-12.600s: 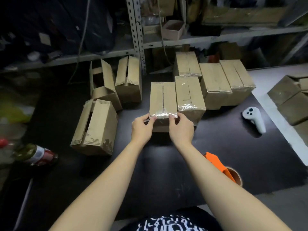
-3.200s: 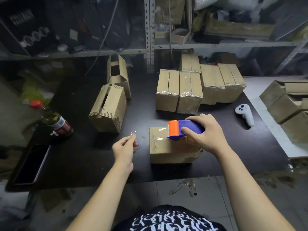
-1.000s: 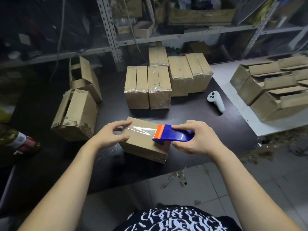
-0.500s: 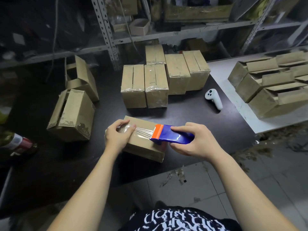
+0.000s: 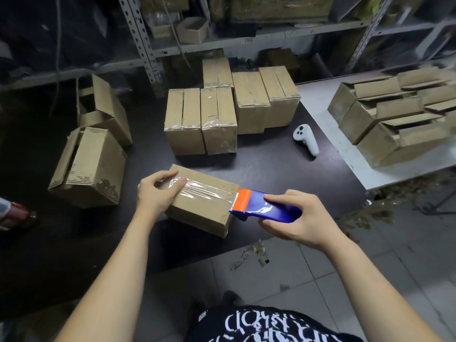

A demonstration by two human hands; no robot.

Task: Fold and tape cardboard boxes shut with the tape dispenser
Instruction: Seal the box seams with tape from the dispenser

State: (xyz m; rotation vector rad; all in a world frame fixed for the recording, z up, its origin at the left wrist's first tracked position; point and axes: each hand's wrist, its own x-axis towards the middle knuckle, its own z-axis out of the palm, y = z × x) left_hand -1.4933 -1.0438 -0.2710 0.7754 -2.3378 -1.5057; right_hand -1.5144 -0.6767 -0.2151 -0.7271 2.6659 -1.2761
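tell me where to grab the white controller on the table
Grip the white controller by its slim handle, the end nearer the person, coming from above with fingers across its narrow sides. It lies flat on the dark table, buttons up.

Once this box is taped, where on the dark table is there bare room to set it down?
Bare dark table lies between the taped boxes, the white controller and the box being taped; another patch lies at the near left, in front of the untaped box. The back is crowded with boxes.
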